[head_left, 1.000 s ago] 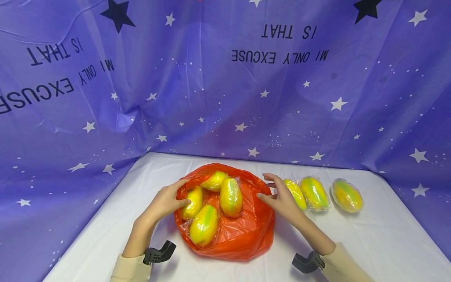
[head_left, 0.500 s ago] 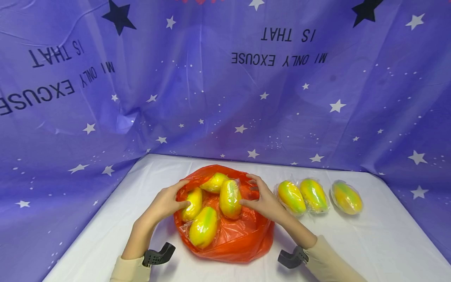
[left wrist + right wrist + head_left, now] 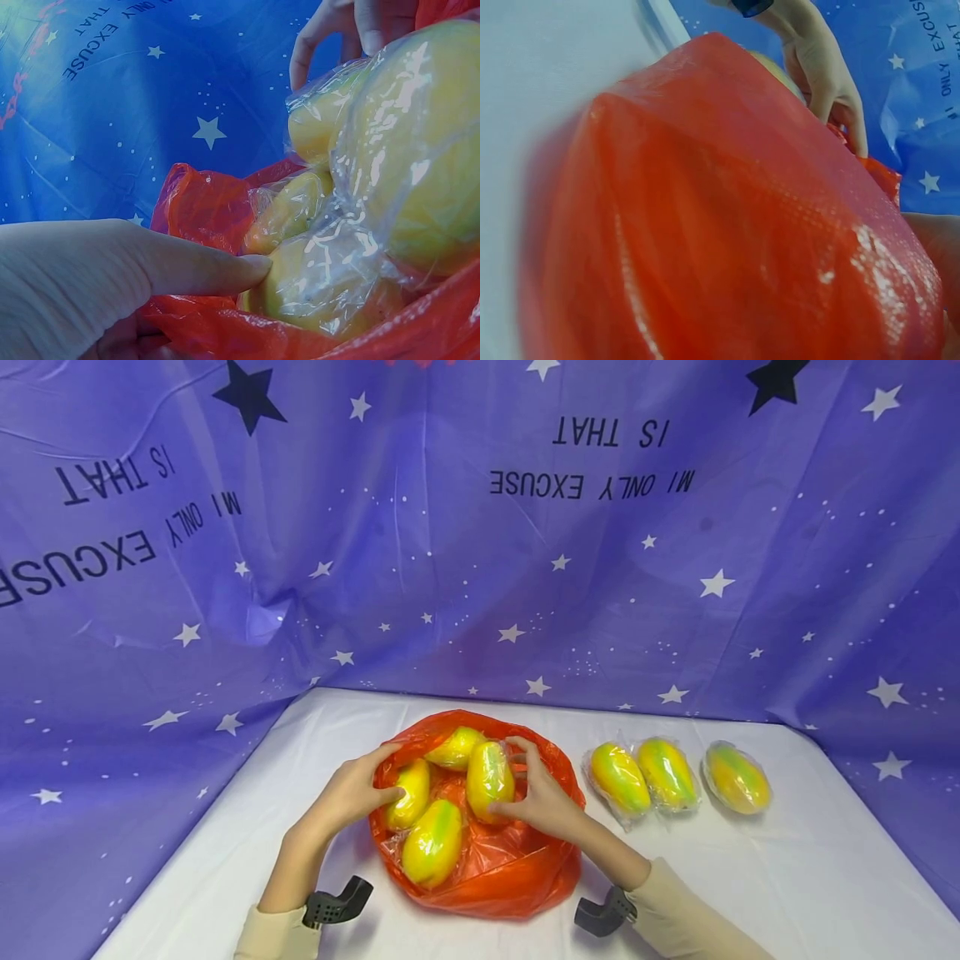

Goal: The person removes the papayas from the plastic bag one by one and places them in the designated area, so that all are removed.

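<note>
In the head view, a red plastic bag (image 3: 517, 885) stands open with several plastic-wrapped yellow-green papayas inside. My left hand (image 3: 352, 789) holds the bag's left rim. Its thumb lies inside against one papaya (image 3: 411, 795), and its other fingers are hidden outside the rim. My right hand (image 3: 540, 797) reaches over the bag's right side, thumb and bent fingers around the right side of the upright papaya (image 3: 489, 781). In the left wrist view, the right hand's fingers (image 3: 367, 26) come down at the fruit. The bag (image 3: 727, 210) blocks most of the right wrist view.
Three wrapped papayas lie on the white-covered table (image 3: 795, 877), right of the bag: one nearest papaya (image 3: 619, 779), a middle papaya (image 3: 667, 774) and a far-right papaya (image 3: 737, 778). A purple star-printed cloth (image 3: 450, 568) hangs behind and along the sides.
My right hand has moved left from beside the bag's right rim, over the opening, to the upright papaya inside. My left hand has stayed on the left rim.
</note>
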Motion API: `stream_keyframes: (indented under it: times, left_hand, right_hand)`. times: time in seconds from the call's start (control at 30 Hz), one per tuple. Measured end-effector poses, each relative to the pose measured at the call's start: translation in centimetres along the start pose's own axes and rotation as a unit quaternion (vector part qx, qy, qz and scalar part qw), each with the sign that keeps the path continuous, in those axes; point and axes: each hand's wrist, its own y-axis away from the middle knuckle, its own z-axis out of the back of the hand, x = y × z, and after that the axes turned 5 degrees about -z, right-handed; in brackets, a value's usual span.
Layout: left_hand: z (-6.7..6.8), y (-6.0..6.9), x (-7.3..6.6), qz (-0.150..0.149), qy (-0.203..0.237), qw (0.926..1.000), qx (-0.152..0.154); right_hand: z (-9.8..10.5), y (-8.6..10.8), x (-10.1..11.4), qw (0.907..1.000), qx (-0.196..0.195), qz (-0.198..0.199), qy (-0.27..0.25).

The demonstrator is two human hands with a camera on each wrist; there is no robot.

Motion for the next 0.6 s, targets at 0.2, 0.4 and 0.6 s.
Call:
stream_keyframes:
  times: [0.2, 0.4, 0.6]
  left_hand:
    - [0.01, 0.01, 0.04, 0.005, -0.001, 1.0000, 0.002]
    - [0.05, 0.08, -0.03, 0.000, -0.002, 1.0000, 0.002]
    - [0.09, 0.12, -0.14, -0.002, -0.005, 1.0000, 0.002]
  right_hand:
    - [-0.41, 0.03, -0.16, 0.9997, 0.005, -0.014, 0.021]
    - [-0.38, 0.06, -0.06, 0.9996, 0.000, -0.013, 0.026]
    - [-0.45, 0.12, 0.04, 0.9990, -0.011, -0.030, 0.032]
